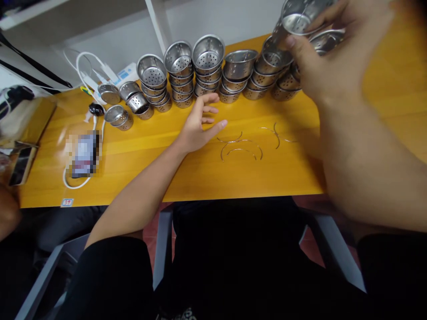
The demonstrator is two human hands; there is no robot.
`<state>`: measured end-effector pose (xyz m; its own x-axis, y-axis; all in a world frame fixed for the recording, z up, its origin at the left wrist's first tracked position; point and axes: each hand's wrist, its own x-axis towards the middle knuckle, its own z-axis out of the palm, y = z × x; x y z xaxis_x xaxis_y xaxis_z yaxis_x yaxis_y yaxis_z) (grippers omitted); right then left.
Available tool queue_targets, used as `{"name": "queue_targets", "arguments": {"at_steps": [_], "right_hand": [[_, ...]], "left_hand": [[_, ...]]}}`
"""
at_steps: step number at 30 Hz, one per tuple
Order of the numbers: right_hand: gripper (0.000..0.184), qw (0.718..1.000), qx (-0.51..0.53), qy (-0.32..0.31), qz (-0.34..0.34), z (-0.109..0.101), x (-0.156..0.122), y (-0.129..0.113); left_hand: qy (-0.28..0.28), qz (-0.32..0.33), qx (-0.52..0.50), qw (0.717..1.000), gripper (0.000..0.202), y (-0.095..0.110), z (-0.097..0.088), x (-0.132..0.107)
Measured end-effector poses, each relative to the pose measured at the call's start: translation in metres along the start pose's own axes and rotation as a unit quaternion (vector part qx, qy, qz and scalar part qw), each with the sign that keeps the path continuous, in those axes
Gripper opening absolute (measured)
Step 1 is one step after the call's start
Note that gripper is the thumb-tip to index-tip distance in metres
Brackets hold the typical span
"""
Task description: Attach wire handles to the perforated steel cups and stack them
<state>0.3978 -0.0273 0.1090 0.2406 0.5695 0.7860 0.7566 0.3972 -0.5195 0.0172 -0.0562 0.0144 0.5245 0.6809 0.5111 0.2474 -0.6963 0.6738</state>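
Note:
In my right hand (327, 58), at the upper right, is a perforated metal cup (296, 22), its rim tilted toward me. The thumb presses on its near side and the fingers reach over the rim. Below and behind it stand stacks of similar perforated cups, partly hidden by the hand. My left hand (202, 122) is open over the table, palm turned to the right, holding nothing. Its fingertips are close to a stack of cups (208, 58). To its right, several thin curved metal wires (242, 142) lie loose on the tabletop.
Stacked cups line the back of the yellow wooden table (187, 178). At left are a single cup (118, 118), a white power strip (126, 73), cables and a blurred-out packet (84, 155). A phone (22, 165) lies farther left, near another person's arm (7, 212).

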Motion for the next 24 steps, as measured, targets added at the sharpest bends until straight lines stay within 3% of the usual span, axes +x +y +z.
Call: {"name": "queue_targets", "arguments": {"at_steps": [4,8,12,15,20,24], "right_hand": [[0.041,0.999,-0.035,-0.02,-0.035,-0.003,-0.012,0.003],[0.038,0.998,-0.046,-0.021,-0.037,-0.012,-0.02,-0.008],[0.033,0.996,-0.049,-0.074,-0.033,-0.019,-0.02,-0.011],[0.033,0.994,-0.071,-0.082,-0.031,-0.015,-0.02,-0.015],[0.053,0.992,-0.126,-0.023,0.002,-0.005,-0.022,-0.04],[0.056,0.991,-0.13,-0.037,0.019,-0.008,-0.023,-0.052]], "left_hand": [[-0.003,-0.031,0.033,0.999,0.07,0.015,-0.003,0.0],[-0.006,-0.033,0.034,0.999,0.06,0.022,-0.005,0.0],[-0.007,-0.031,0.057,0.998,0.057,0.027,-0.006,0.0],[-0.012,-0.037,0.052,0.998,0.055,0.03,-0.007,0.0],[-0.018,-0.025,0.05,0.998,0.05,0.031,-0.008,0.0],[-0.022,-0.027,0.047,0.998,0.05,0.033,-0.009,-0.001]]}}
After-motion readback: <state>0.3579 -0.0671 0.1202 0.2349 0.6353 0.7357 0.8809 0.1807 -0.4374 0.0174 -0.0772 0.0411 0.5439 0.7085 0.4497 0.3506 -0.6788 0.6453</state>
